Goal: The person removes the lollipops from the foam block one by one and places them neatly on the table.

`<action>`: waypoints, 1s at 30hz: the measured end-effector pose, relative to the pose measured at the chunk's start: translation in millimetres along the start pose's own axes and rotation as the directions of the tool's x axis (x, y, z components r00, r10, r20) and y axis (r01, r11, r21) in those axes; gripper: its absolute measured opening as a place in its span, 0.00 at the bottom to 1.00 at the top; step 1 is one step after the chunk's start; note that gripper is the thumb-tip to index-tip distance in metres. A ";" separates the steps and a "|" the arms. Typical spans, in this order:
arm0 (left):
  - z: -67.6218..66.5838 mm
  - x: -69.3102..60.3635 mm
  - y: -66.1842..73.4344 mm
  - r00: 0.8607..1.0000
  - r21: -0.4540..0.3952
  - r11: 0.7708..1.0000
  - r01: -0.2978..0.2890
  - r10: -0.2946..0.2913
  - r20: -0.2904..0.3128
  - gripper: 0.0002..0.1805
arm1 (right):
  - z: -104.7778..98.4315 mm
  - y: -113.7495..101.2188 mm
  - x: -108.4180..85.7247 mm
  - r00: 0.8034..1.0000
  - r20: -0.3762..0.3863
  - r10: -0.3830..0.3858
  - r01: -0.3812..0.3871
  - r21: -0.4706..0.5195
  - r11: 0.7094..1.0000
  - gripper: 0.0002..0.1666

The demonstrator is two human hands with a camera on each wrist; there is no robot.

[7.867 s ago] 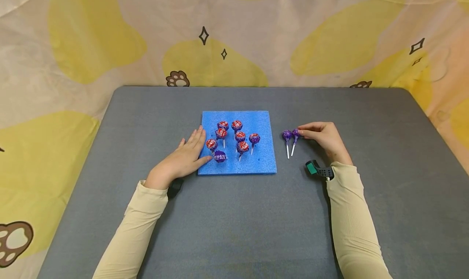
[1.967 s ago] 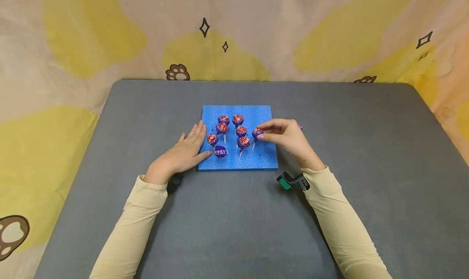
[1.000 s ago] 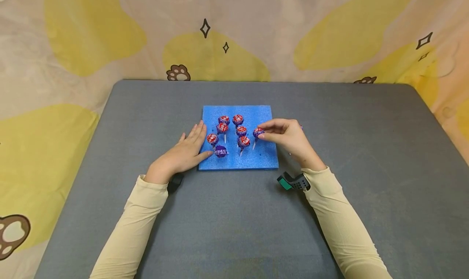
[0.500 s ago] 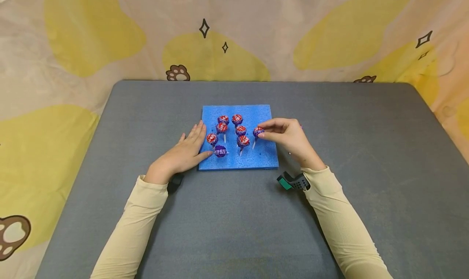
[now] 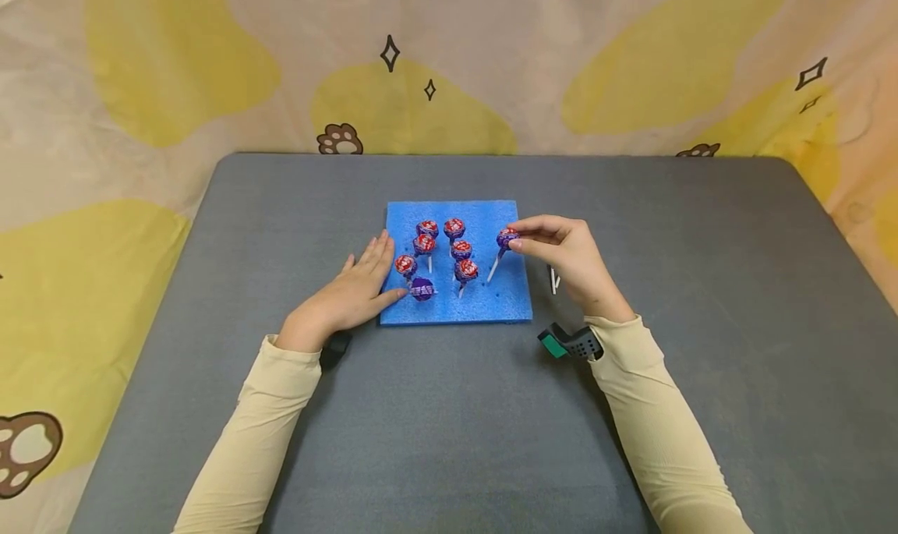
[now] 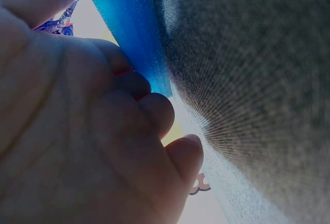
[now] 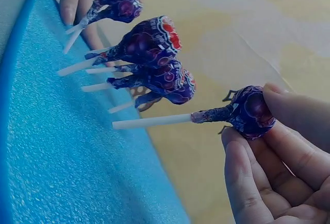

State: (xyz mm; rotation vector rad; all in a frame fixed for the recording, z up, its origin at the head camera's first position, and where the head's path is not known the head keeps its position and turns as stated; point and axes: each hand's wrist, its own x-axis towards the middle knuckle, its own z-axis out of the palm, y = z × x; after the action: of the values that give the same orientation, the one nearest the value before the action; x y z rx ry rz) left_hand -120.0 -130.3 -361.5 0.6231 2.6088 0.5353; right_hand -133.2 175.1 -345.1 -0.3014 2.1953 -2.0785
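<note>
My right hand point(image 5: 571, 257) pinches a purple-wrapped lollipop point(image 5: 507, 238) by its candy head over the right part of a blue foam board point(image 5: 484, 308). In the right wrist view, the lollipop's white stick point(image 7: 152, 121) shows its full length, its end apart from the foam. My left hand point(image 5: 351, 296) lies along the board's left edge with fingers extended, thumb beside a tilted purple lollipop point(image 5: 422, 289). Several other lollipops with red-and-purple heads stand in the board, among them a front one point(image 5: 466, 270) and a back one point(image 5: 454, 228).
White lollipop sticks point(image 5: 553, 280) show on the grey table point(image 5: 449, 425) right of the board; their heads are hidden behind my right hand. A patterned yellow and cream cloth point(image 5: 421, 121) hangs behind the table's far edge.
My right hand went from the loose lollipops to the rightmost lollipop standing in the board. Over the last half second it has drawn that lollipop up and rightward. The left hand stays put.
</note>
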 end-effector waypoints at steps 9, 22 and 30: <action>4.0 1.0 -2.0 1.000 -0.010 1.000 0.010 -0.010 0.018 0.44 | -6.9 1.3 -2.6 1.000 -0.007 0.021 -0.021 -0.006 1.000 0.12; 0.0 2.9 -3.6 1.000 0.006 1.000 0.020 -0.020 0.023 0.45 | -24.7 -2.5 1.7 0.999 -0.040 0.028 -0.025 0.064 0.998 0.10; 0.0 2.5 -4.1 0.999 -0.003 1.000 0.020 -0.019 0.037 0.45 | -33.7 0.3 2.1 0.998 -0.045 0.049 -0.043 0.136 0.990 0.10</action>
State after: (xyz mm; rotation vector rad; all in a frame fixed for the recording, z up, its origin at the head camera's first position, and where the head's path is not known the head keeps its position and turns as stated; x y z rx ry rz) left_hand -123.5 -132.5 -364.0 0.6002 2.5766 0.5168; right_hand -142.4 207.5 -343.2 -0.1886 2.0526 -2.2186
